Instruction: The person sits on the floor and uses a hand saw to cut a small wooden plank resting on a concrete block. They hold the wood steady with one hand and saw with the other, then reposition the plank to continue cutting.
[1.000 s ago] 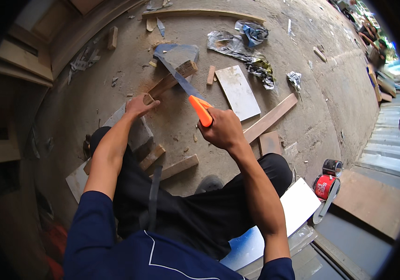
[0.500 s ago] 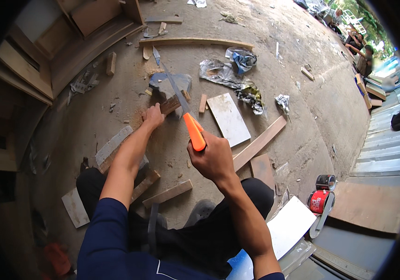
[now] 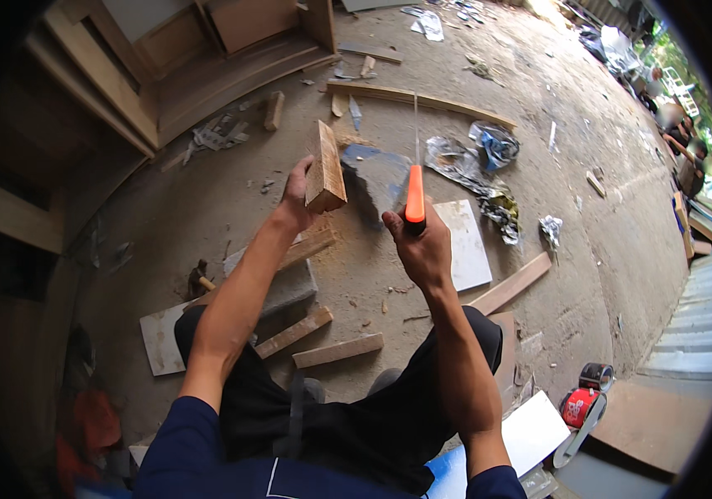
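My left hand is closed around a short wooden block, held up off the ground and tilted. My right hand grips a handsaw by its orange and black handle. The saw's thin blade points away from me, seen nearly edge-on and clear of the wood. Between and beyond my hands a blue-grey block rests on the ground, with sawdust scattered by it.
Wood offcuts and a grey concrete block lie near my knees. A white board, a plank and crumpled plastic are at right. Wooden cabinets stand far left. Cans sit lower right. People are far off.
The wooden block has been lifted off the blue-grey block in my left hand. The saw has come away from the wood and swung upright to the right. The view has shifted left.
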`<state>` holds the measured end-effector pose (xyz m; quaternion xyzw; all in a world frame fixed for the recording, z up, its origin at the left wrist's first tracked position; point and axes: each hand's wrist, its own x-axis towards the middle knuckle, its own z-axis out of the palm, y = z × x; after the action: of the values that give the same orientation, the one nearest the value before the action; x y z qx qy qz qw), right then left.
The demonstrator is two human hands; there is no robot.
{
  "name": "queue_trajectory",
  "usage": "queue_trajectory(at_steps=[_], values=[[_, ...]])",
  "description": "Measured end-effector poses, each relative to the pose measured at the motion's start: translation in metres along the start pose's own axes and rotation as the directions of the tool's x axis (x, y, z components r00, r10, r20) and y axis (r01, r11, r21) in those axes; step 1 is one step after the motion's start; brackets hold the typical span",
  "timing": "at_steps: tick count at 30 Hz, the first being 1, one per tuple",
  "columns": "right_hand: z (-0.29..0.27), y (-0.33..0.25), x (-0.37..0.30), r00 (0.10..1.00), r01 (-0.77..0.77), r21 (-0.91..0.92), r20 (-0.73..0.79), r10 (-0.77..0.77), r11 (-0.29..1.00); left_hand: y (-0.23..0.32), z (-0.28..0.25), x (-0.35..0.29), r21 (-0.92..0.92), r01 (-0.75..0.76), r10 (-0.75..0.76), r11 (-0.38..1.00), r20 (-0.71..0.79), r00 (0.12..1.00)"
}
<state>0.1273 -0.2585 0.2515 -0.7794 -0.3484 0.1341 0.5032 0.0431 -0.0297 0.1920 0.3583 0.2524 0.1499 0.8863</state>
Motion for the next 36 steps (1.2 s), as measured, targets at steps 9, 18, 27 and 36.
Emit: queue_trajectory(at_steps=[9, 18, 27, 36], values=[[0.064, -0.029, -0.003, 0.911, 0.245, 0.332, 0.243, -0.333, 0.911, -0.006, -0.028, -0.088, -0.231, 0.059, -0.149, 0.971, -0.397, 0.906], [0.091, -0.032, -0.012, 0.824, 0.277, 0.294, 0.418, -0.384, 0.915, -0.023, -0.032, -0.131, -0.111, -0.179, 0.151, 0.978, -0.222, 0.963], [0.105, -0.019, -0.016, 0.717, 0.253, 0.359, 0.554, -0.423, 0.898, -0.027, -0.047, -0.16, 0.071, -0.191, 0.201, 0.979, -0.502, 0.841], [0.142, -0.018, -0.047, 0.68, 0.149, 0.282, 0.667, -0.305, 0.948, -0.071, -0.099, -0.192, 0.102, -0.132, 0.164, 0.986, -0.747, 0.644]])
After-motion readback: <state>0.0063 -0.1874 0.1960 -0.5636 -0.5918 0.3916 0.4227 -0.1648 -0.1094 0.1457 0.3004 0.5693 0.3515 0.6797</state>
